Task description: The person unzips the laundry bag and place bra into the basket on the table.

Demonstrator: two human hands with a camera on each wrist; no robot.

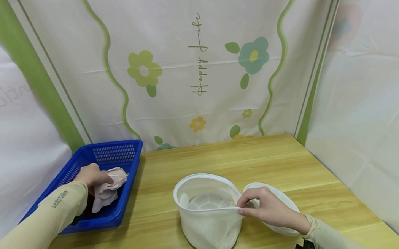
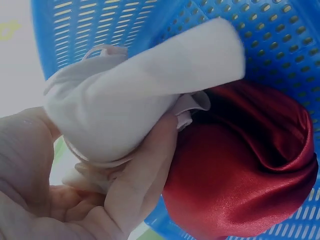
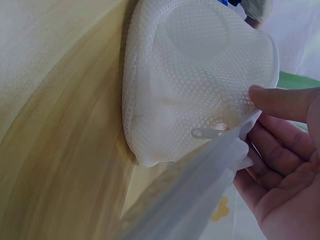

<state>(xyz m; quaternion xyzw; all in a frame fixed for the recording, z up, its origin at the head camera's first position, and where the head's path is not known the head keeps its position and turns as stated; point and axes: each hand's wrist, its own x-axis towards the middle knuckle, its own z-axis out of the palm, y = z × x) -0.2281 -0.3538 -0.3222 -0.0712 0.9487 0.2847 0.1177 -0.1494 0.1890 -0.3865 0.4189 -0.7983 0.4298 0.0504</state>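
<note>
At the left, my left hand (image 1: 92, 174) reaches into a blue plastic basket (image 1: 129, 193) and grips a pale pink bra (image 1: 105, 192), whose cup and side band show in the left wrist view. Beside it in the basket lies a shiny red satin garment (image 2: 240, 170), with a rounded cup-like shape. My right hand (image 1: 271, 207) pinches the rim of a white mesh laundry bag (image 1: 210, 226) between thumb and fingers. The bag stands upright with its mouth uncovered; its round lid (image 1: 281, 195) hangs folded back to the right, partly behind my hand. A zipper pull (image 3: 206, 133) shows near the rim.
The wooden table (image 1: 161, 165) carries the basket at its left and the bag near the front middle. A printed curtain (image 1: 180, 38) closes off the back, and white sheets (image 1: 366, 103) hang at both sides.
</note>
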